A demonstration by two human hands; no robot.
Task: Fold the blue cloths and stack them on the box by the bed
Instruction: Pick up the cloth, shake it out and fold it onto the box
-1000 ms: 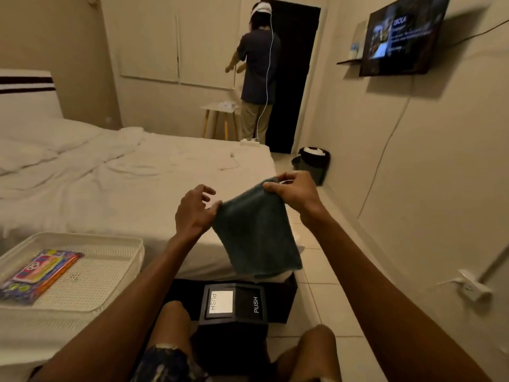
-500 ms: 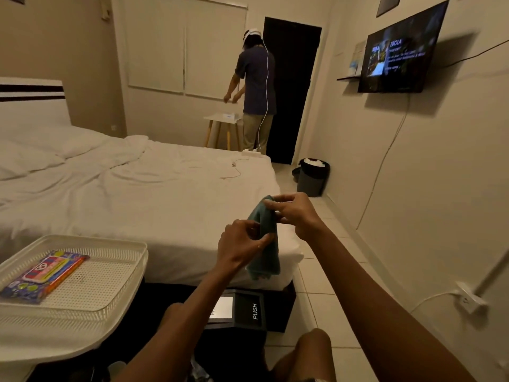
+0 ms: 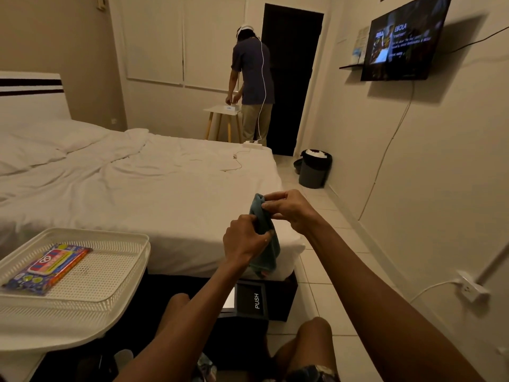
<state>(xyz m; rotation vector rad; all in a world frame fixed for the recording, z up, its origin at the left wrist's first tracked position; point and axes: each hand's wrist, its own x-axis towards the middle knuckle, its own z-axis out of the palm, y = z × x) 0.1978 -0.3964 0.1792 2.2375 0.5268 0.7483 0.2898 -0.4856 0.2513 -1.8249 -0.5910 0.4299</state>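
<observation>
A blue cloth (image 3: pixel 265 255) hangs folded into a narrow strip in front of me, above the bed's near corner. My right hand (image 3: pixel 289 208) pinches its top edge. My left hand (image 3: pixel 246 239) grips the cloth lower down, fingers curled round its middle. Below the hands stands a black box (image 3: pixel 252 300) with a lid marked PUSH, on the floor against the bed's foot and partly hidden by my left forearm. I see no other blue cloth.
The white bed (image 3: pixel 137 183) fills the left. A white perforated tray (image 3: pixel 110 271) with a colourful packet (image 3: pixel 46 267) sits at lower left. A person (image 3: pixel 252 84) stands at a small table (image 3: pixel 223 111) by the door. A bin (image 3: pixel 314 168) stands by the right wall.
The cloth went from spread wide between both hands to folded into a narrow strip. My left hand moved right and down to grip its middle; the right hand keeps the top.
</observation>
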